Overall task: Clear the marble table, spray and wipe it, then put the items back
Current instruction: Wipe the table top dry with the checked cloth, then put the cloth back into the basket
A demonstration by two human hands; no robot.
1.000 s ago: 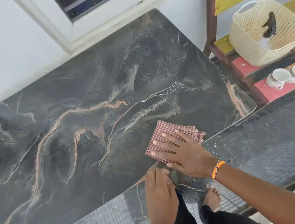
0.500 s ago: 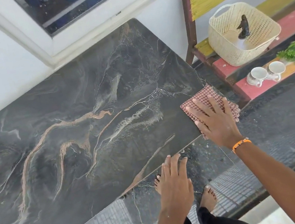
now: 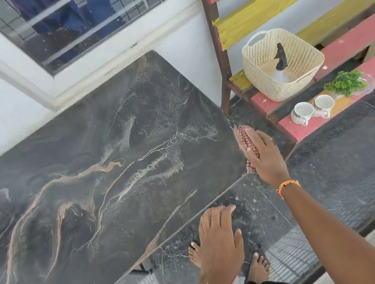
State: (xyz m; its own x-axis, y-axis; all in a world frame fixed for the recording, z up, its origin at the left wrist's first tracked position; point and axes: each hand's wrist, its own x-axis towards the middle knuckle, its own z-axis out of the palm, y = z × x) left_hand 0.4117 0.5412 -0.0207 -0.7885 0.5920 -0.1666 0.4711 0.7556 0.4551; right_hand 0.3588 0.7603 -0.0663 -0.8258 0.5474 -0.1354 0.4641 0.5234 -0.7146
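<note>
- Two hands in view. Right hand (image 3: 265, 153), orange band at the wrist, presses a cloth (image 3: 246, 140) against the right edge of the worktop (image 3: 113, 180); fingers lie fairly straight over the cloth, and whether they curl round it cannot be told.
- Left hand (image 3: 220, 238) hovers or rests at the near edge of the worktop, fingers relaxed and slightly bent, holding nothing.
- Cloth: red-and-white check, folded in layers, turned on edge against the worktop's side near the front right corner; mostly hidden under the hand.
- Worktop: dark grey marble slab with rounded corners, tan and white veining across it, faint wet sheen; pushed against a white wall below a barred window (image 3: 84, 17).
- Bench (image 3: 352, 42) to the right, slats painted red and yellow. On it: a cream perforated basket (image 3: 269, 87) with a spray bottle (image 3: 280, 59) inside, two white cups (image 3: 312, 108) side by side, a small green plant (image 3: 345, 82) just beyond them.
- Floor (image 3: 348, 163): dark speckled stone; two bare feet below the hands.
</note>
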